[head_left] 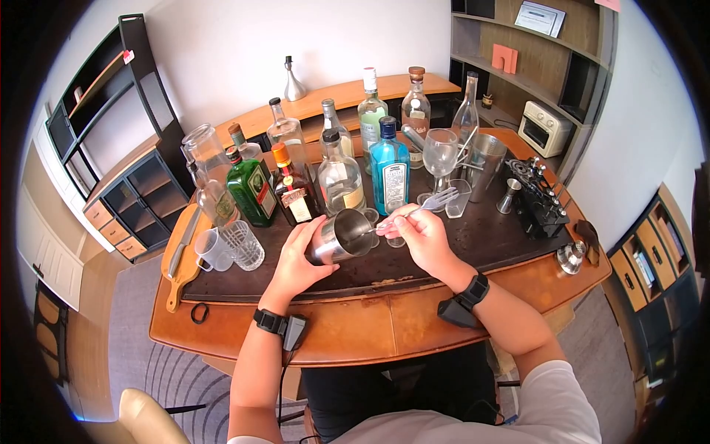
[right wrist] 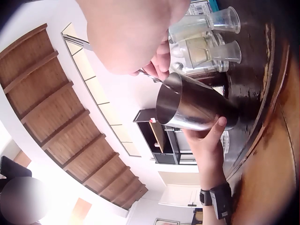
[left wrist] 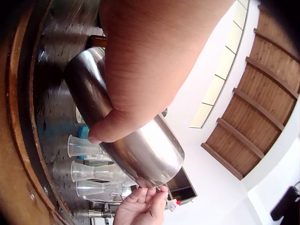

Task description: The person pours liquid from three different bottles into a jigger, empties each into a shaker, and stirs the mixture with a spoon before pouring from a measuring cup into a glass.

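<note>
My left hand [head_left: 296, 259] grips a metal shaker tin [head_left: 330, 244] round its side. The tin is tilted, its mouth turned toward my right hand [head_left: 423, 240]. Thumb and fingers of that right hand pinch a bar spoon with a twisted stem [right wrist: 151, 77]. Its fork end [head_left: 442, 198] sticks out past the hand to the upper right, while the other end goes into the tin's mouth and is hidden inside. In the right wrist view the left thumb lies along the wall of the tin [right wrist: 199, 101]. Right fingertips appear right at the tin's rim.
Behind the hands stand several bottles, among them a green one [head_left: 251, 191] and a blue one [head_left: 390, 174]. A wine glass [head_left: 441, 155], another metal tin [head_left: 486, 166] and a jigger [head_left: 509, 196] are to the right. At left lie a cutting board [head_left: 174, 285], a knife [head_left: 182, 248] and a cut-glass tumbler [head_left: 244, 244].
</note>
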`<action>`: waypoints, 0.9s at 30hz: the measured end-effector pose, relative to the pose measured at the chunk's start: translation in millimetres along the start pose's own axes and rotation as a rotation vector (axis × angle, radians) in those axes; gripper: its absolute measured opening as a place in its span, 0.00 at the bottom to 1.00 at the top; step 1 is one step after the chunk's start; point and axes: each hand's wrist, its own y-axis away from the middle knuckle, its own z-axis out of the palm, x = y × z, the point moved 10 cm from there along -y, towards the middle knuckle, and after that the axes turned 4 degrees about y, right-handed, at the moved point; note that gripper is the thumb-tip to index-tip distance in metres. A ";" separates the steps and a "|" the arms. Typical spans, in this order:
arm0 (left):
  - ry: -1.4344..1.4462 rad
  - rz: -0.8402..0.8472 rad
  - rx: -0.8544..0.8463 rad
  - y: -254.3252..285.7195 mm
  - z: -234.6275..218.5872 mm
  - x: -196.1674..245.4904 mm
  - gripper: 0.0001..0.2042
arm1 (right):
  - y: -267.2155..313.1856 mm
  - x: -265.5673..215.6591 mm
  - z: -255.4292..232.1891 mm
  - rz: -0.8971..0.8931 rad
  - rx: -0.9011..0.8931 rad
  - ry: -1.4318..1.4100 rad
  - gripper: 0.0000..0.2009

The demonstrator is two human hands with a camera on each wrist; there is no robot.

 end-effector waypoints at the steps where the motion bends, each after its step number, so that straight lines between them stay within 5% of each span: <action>1: -0.001 0.000 -0.001 0.0 -0.2 0.7 0.46 | -0.4 -0.7 -0.4 -0.004 -0.008 0.016 0.08; 10: 0.006 0.004 0.000 0.1 -0.1 1.9 0.46 | 3.3 -24.4 7.8 -0.223 -0.004 0.362 0.08; 19: 0.008 0.001 0.000 0.2 -0.6 1.6 0.46 | 2.1 -2.7 6.5 0.024 0.004 -0.011 0.09; 27: -0.004 -0.002 0.003 0.2 -0.8 1.2 0.46 | 4.8 -17.1 8.8 -0.148 -0.026 0.392 0.08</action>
